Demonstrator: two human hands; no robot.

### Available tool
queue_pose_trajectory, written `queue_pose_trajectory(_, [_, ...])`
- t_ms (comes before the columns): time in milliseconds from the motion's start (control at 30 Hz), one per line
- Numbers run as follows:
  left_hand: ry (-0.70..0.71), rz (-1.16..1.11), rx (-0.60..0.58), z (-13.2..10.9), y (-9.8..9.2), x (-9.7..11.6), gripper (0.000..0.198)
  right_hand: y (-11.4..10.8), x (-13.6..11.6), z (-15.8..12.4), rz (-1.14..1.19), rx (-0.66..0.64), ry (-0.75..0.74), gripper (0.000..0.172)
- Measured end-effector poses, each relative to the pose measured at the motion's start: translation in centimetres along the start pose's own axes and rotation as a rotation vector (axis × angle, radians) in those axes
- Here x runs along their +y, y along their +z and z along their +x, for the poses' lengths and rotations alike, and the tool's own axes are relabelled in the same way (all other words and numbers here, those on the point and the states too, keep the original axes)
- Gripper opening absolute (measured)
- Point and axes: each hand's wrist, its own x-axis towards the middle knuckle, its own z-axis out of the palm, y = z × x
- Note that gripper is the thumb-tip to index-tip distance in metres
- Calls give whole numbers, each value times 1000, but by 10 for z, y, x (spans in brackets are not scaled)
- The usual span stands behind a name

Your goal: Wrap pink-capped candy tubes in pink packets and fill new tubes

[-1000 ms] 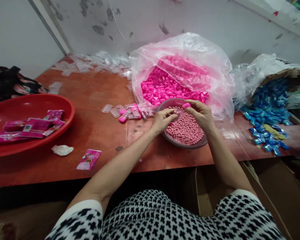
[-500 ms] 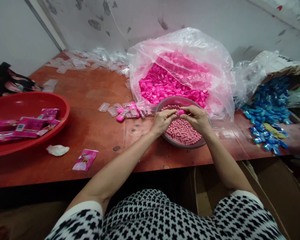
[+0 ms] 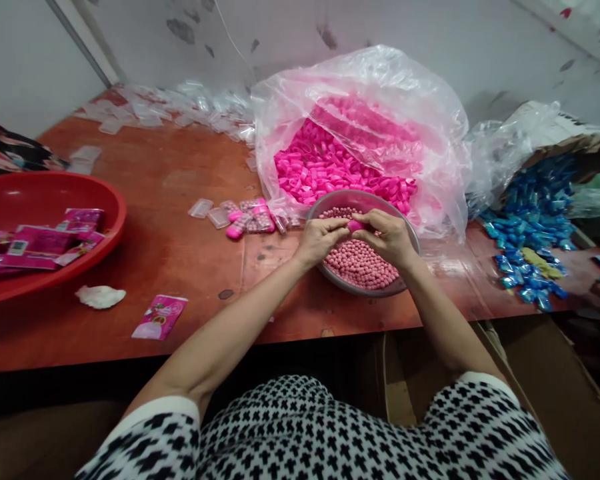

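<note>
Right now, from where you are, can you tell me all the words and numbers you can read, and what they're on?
None can be read clearly enough to quote.
Pink packet lying on the table: printing, too blurred.
Pink packets in the red basin: printing and what looks like a barcode, too small.
White packaging at the back right: dark marks, unreadable.

The hands (image 3: 389, 240) meet at a pink cap (image 3: 355, 226) over a bowl (image 3: 353, 197) (beads (image 3: 361, 267) inside).

a workshop: pink caps (image 3: 320, 175) and blue packets (image 3: 535, 217) heaped on a worktable (image 3: 180, 193).
</note>
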Motion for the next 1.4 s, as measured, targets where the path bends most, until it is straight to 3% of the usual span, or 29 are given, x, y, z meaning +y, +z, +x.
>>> queue_pose_trajectory(100, [-29, -85, 115, 5, 4, -3, 33, 9, -7, 6, 31, 88, 114, 27])
queue_pose_trajectory(167, [-18, -140, 163, 7, 8, -1, 35, 16, -11, 9, 176, 152, 212, 34])
queue_pose_trajectory(300, [24, -111, 115, 13, 8, 9, 39, 25, -7, 14, 565, 227, 365, 39])
queue_pose_trajectory(400, [105, 61, 125, 18, -7, 16, 37, 23, 3, 16, 793, 274, 503, 38])
queue_pose_trajectory(467, [153, 219, 202, 18, -21, 20, 32, 21, 8, 14, 863, 212, 619, 36])
queue_pose_trajectory(600, [149, 436, 242, 6, -43, 20, 23, 24, 9, 8, 743, -111, 812, 29])
queue_pose_trajectory(767, [150, 528, 242, -11, -46, 15, 21, 40, 10, 9, 557, -277, 830, 25])
queue_pose_trajectory(1000, [177, 626, 195, -20, -48, 13, 20, 43, 13, 8, 626, -297, 785, 30])
queue_pose_trajectory(1100, [165, 554, 225, -28, -52, 16, 22, 35, 8, 6, 601, -213, 734, 31])
queue_pose_trajectory(1233, [42, 249, 303, -49, -49, 21, 34, 22, -22, 5, 648, -61, 630, 30])
queue_pose_trajectory(1333, [-84, -145, 271, -74, -43, 28, 51, 21, -63, 3, 629, -46, 568, 25])
queue_pose_trajectory(1400, [-103, -328, 276, -94, -42, 32, 48, 30, -91, -3, 633, -63, 519, 22])
